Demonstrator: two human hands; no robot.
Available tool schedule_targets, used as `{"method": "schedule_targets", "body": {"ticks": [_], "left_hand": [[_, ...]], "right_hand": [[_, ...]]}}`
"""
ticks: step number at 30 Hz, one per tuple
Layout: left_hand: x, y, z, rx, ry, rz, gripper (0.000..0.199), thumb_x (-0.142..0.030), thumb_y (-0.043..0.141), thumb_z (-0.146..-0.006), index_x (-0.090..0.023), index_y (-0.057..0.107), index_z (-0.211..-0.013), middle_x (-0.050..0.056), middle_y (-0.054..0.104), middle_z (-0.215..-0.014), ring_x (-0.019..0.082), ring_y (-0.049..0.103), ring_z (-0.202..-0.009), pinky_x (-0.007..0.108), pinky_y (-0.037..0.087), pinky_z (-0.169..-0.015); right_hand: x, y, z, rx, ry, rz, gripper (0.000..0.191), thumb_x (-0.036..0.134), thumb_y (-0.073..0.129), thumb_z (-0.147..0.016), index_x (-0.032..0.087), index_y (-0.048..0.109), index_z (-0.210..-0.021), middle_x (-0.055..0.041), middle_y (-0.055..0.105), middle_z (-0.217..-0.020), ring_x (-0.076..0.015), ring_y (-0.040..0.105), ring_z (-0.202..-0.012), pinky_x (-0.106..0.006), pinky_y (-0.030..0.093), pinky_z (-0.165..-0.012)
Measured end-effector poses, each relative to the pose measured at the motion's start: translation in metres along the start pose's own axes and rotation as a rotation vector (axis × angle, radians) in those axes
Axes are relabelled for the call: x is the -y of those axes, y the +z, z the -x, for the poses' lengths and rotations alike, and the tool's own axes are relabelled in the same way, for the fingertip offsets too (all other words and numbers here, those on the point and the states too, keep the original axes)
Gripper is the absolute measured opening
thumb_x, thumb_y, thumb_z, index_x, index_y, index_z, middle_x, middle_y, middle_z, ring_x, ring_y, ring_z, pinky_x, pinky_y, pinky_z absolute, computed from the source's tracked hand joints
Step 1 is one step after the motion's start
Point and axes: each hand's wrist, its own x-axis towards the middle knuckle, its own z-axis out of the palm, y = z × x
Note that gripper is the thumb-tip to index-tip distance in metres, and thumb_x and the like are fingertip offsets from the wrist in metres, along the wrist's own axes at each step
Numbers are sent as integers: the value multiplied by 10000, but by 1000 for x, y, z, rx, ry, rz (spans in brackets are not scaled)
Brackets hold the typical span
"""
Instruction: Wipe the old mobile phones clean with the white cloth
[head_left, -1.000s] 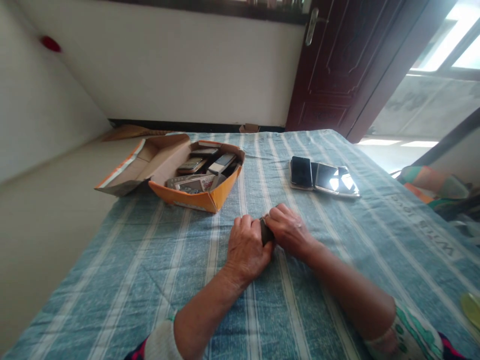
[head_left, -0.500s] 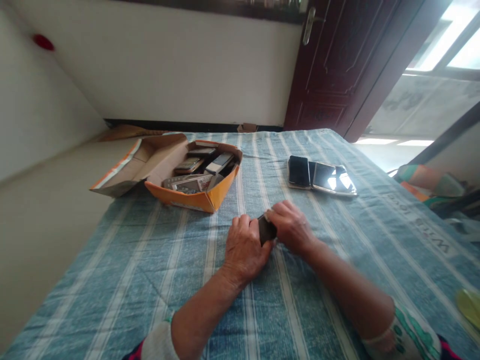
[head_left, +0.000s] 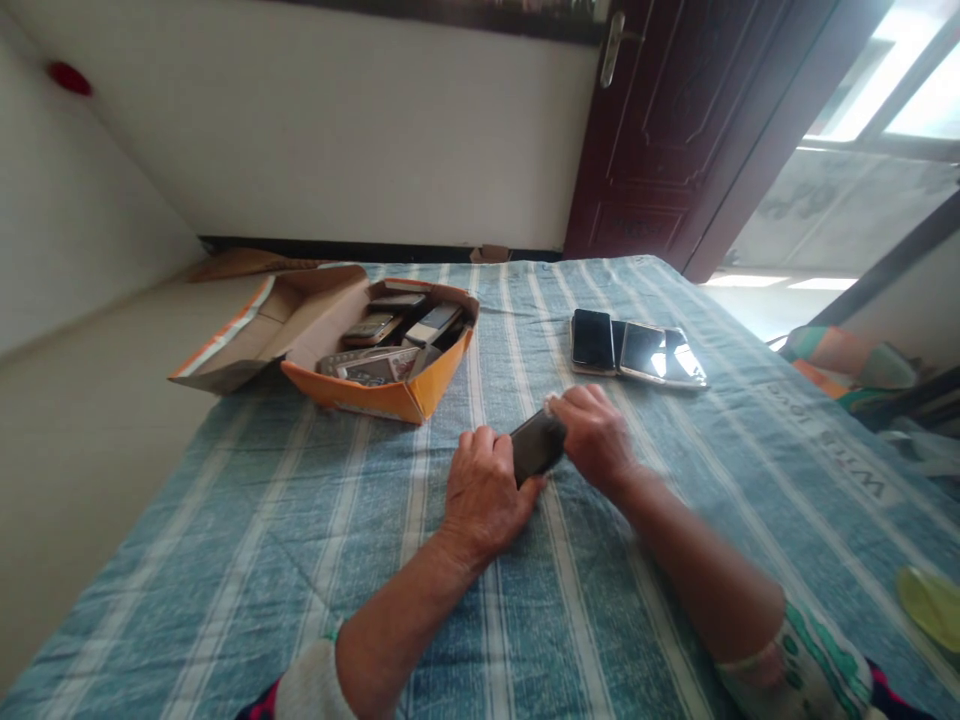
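Observation:
My left hand [head_left: 484, 490] is closed around the near end of a dark mobile phone [head_left: 538, 446], thumb along its lower edge and fingers over the upper one. The phone is tilted just above or on the striped cloth; I cannot tell if it touches. My right hand [head_left: 598, 432] is closed at the phone's far right end, slightly blurred. A bit of white tissue [head_left: 551, 403] shows at its fingertips, most of it hidden in the hand.
An open orange cardboard box [head_left: 390, 402] with several old phones inside stands at the back left, lid folded leftward. Several phones [head_left: 592, 341] lie together at the back right. A yellow-green item [head_left: 930, 605] sits at the right edge. A blue striped cloth [head_left: 360, 560] covers the table.
My right hand has moved slightly up and right along the phone, so more of its dark face shows. My left hand keeps its hold. The view has shifted a little.

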Motion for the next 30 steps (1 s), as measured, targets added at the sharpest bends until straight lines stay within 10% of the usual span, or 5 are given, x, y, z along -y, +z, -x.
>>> {"method": "schedule_targets", "body": {"ticks": [5,16,30], "left_hand": [[0,-2,0,17,-6,-3,232,-302,715,-740,-143,602,-866,88,554,-906,265,497,-896,400,458,-824],[-2,-3,-1,21,-25,-10,325,-394,750,-722,-142,603,-865,96,565,-926,269,497,-908,403,461,-824],[0,-5,-1,32,9,-1,291,-401,709,-751,-159,590,-860,79,547,-893,263,496,-863,402,453,-784]], "right_hand": [[20,4,0,157,-196,7,225,148,534,-914,164,662,-728,-71,602,-779,-209,458,-779,-323,330,-653],[-27,1,-6,129,361,9,312,92,441,-913,200,731,-961,-76,629,-908,-205,512,-890,-284,366,-745],[22,-16,-11,395,37,18,218,54,526,-821,156,695,-727,-120,633,-820,-238,545,-798,-327,359,-611]]}}
